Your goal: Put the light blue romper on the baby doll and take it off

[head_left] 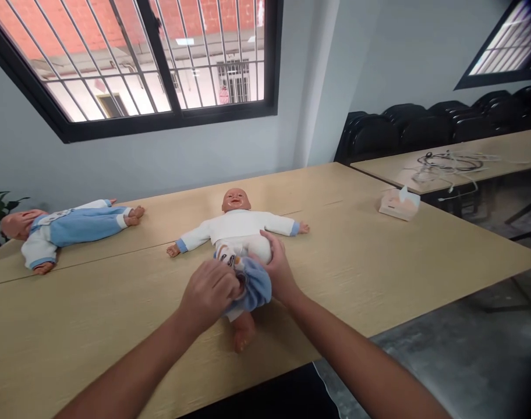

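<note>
A baby doll in a white long-sleeved top lies on its back on the table, arms spread and head away from me. Bunched around its lower legs are light blue doll trousers, with a printed patch at the waist. My left hand is closed, its fingers curled on the trousers' fabric. On the other side, my right hand wraps around the doll's bent, white-covered leg, thumb on top. One bare doll foot points toward me; the other foot is mostly hidden by the cloth and my left hand.
A second doll in blue and white clothes lies at the left of the wooden table. A tissue box stands to the right. Tangled cables lie on another table, before stacked black chairs. A barred window is behind.
</note>
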Demonstrator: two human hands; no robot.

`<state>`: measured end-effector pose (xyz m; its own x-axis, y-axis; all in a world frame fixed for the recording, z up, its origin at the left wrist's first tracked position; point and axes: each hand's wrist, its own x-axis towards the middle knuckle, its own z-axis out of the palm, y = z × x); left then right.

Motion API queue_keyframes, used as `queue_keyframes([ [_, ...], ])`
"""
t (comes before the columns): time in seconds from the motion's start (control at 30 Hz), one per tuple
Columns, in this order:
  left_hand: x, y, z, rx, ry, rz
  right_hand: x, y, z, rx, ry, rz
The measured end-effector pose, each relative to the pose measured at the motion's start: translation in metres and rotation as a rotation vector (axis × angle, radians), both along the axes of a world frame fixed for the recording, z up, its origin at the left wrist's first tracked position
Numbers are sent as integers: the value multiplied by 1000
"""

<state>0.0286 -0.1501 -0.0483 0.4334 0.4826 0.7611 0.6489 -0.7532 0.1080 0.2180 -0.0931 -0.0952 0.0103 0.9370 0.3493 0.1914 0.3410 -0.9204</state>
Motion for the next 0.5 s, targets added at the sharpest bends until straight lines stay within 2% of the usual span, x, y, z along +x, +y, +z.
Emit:
queue_keyframes([
  [0.07, 0, -8, -9, -38, -1, -98, 0, 0, -1, -33, 37, -23],
  [0.17, 2, -16, -12, -122, -31, -120, -1, 0, -1, -51, 100, -17],
  [0.27, 6, -15, -16, -144, 6, -66, -1, -1, -1, -152, 195, 15],
  [0.4, 13, -11, -31, -221, 90, 51, -2, -2, 0, -356, 322, -9],
  [0.5, 17, -5, -43, -238, 119, 148, -6, -4, -1, -517, 510, 92],
])
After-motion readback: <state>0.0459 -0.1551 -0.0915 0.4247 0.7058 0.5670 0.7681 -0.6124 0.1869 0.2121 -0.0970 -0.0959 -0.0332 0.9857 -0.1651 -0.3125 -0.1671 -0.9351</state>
